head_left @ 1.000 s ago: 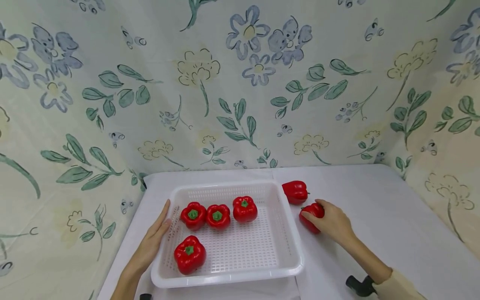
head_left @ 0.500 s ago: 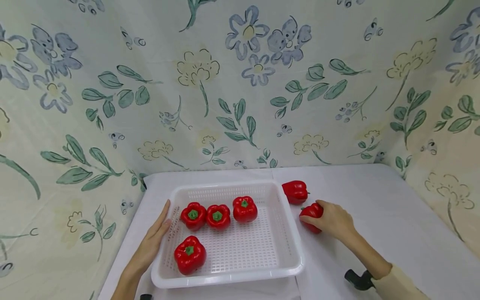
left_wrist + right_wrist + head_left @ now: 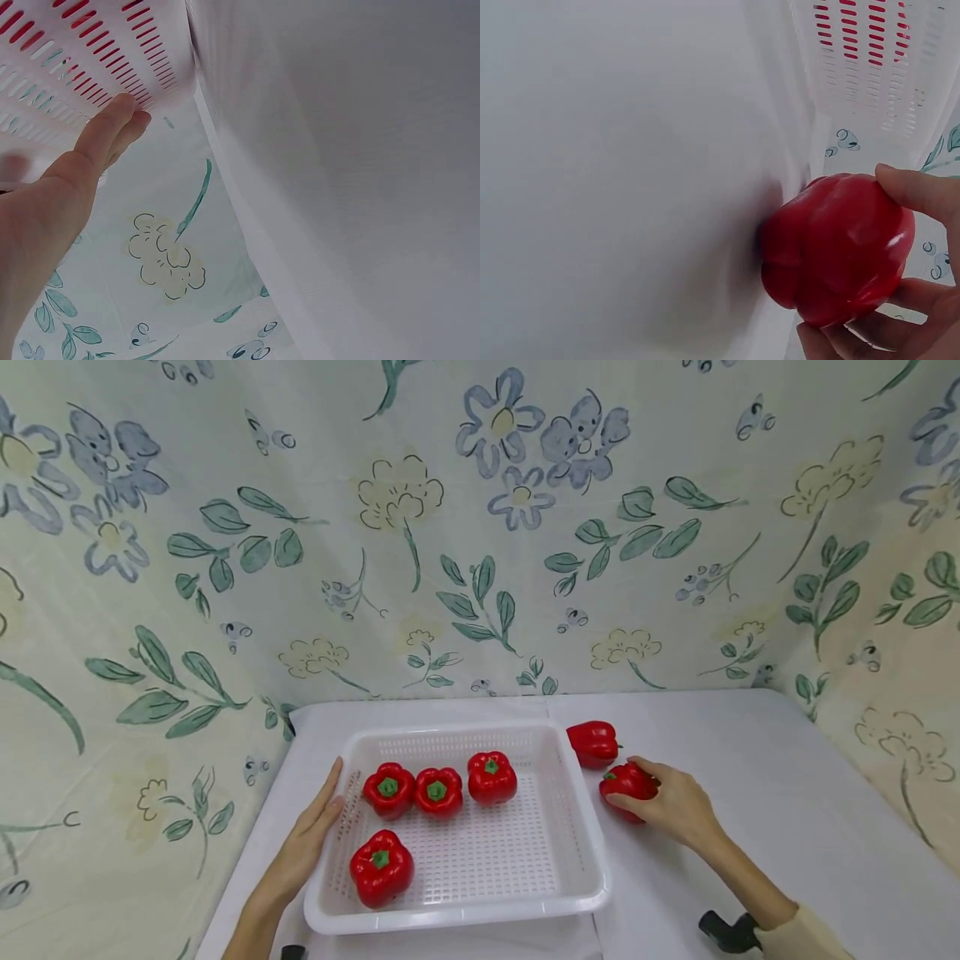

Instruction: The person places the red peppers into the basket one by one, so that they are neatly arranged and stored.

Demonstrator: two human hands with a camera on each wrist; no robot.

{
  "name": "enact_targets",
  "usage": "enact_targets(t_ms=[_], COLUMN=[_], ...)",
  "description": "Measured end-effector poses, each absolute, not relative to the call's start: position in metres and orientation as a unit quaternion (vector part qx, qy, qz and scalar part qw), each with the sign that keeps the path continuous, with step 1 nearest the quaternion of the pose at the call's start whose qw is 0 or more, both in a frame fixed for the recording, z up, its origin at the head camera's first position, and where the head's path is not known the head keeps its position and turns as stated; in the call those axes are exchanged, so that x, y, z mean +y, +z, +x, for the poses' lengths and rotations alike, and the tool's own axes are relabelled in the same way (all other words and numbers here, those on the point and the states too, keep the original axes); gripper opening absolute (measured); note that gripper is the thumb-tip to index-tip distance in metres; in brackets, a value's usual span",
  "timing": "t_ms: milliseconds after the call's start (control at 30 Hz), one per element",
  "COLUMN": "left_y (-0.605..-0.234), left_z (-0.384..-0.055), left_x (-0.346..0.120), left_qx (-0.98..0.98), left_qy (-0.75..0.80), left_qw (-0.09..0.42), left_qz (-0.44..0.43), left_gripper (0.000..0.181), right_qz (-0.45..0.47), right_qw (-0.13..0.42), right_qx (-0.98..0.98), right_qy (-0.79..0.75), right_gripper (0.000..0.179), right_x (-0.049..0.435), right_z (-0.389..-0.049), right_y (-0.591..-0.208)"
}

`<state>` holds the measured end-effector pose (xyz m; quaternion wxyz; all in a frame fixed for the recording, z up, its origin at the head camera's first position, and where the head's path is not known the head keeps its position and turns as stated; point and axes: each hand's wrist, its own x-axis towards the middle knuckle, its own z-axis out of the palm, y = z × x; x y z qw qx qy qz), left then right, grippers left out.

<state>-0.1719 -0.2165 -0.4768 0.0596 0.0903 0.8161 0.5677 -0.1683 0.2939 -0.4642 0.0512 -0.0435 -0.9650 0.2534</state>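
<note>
Right of the white basket (image 3: 525,906), my right hand (image 3: 678,806) grips a red bell pepper (image 3: 628,789), its green stem turned toward the upper left. The right wrist view shows the thumb on one side of this bell pepper (image 3: 840,251) and the fingers curled round the other, close to the table surface. My left hand (image 3: 300,847) rests against the basket's left side with fingers straight. In the left wrist view, the fingertips of the left hand (image 3: 75,176) touch the slotted basket wall (image 3: 112,56). Several red bell peppers, one of them front left (image 3: 382,868), stand stem-up inside the basket.
Another red bell pepper (image 3: 594,744) lies on its side by the basket's back right corner. The table wears a white cloth (image 3: 750,777). Behind it hangs a flower-patterned curtain (image 3: 465,552). A black device (image 3: 727,933) sits at the right wrist.
The bell pepper in my right hand has turned, so its green stem shows more. My left hand and the basket stay in place.
</note>
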Motion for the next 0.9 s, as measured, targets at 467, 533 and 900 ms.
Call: enact_targets(t_ms=[467,533,900], left_y=[-0.477,-0.477,-0.478], left_z=[-0.171,-0.171,-0.173], left_x=[-0.216,-0.217,-0.217], left_qx=[0.813,0.814,0.812], left_qy=[0.572,0.571,0.572], left_qw=[0.059,0.059,0.058], left_qz=[0.093,0.092,0.099], left_gripper=[0.062,0.062,0.060], right_qz=[0.020,0.031,0.081], right_qw=[0.135,0.144,0.167], right_qx=[-0.940,-0.936,-0.918], right_qy=[0.312,0.321,0.349], right_gripper=[0.080,0.078,0.076], right_x=[0.304,0.304,0.294], right_z=[-0.168,-0.168,-0.173], right_y=[-0.458,-0.454,-0.426])
